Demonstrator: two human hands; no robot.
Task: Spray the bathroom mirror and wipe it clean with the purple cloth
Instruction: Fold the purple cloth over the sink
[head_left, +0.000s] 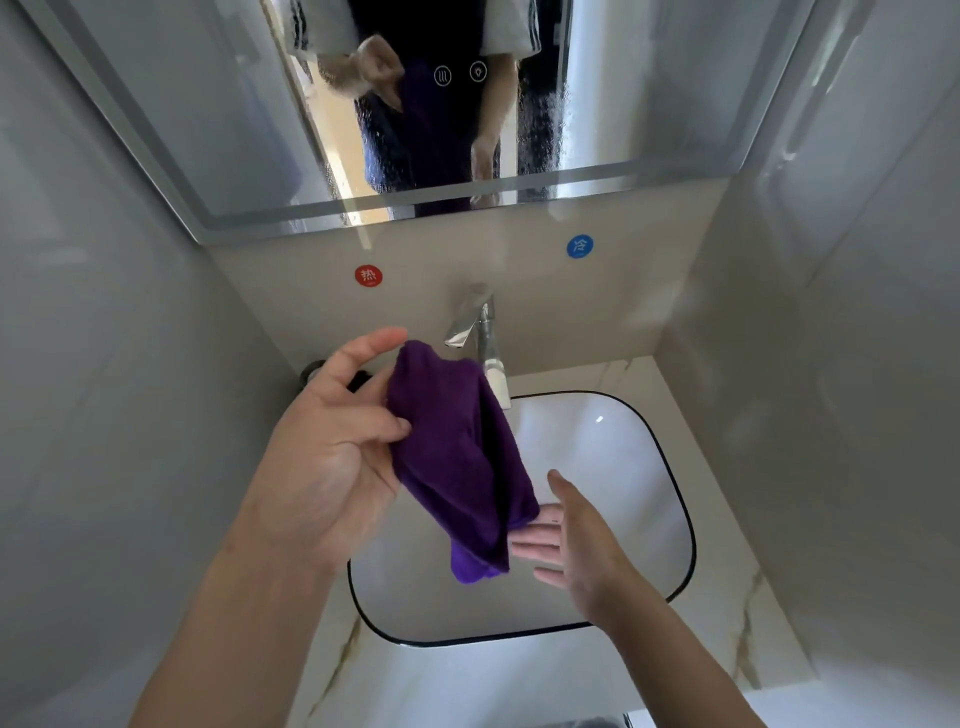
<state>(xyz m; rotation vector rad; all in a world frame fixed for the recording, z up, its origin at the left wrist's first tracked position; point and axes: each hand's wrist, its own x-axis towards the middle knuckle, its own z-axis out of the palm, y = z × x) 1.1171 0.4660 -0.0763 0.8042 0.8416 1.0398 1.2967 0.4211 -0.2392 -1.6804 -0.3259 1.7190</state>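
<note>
Purple cloth (457, 457) hangs bunched in the air over the sink, pinched at its upper left edge by the fingers (384, 428) of the left hand (332, 441). That hand's thumb and lower fingers close on the fabric while its index finger stretches up past the cloth's top corner. The cloth droops down and to the right, its lower end folded over itself.

Beside that lower end, the right hand (571, 540) is spread open, palm turned toward the fabric, its fingers touching or just about touching the cloth's hanging tip; it grips nothing. Both bare forearms reach in from the near edge.

Below the hands lies a white sink (644, 467) with a thin dark rim, set into a pale marble-veined counter (727, 613). A chrome faucet (480, 332) stands at the far side of the sink, just behind the cloth's top. On the wall above it, a red round sticker (369, 275) sits to the left and a blue round sticker (580, 246) to the right.

Farther up, the mirror (208, 130) fills the far wall; droplets speckle its lower middle, and it reflects the person's torso, arms and the cloth.
</note>
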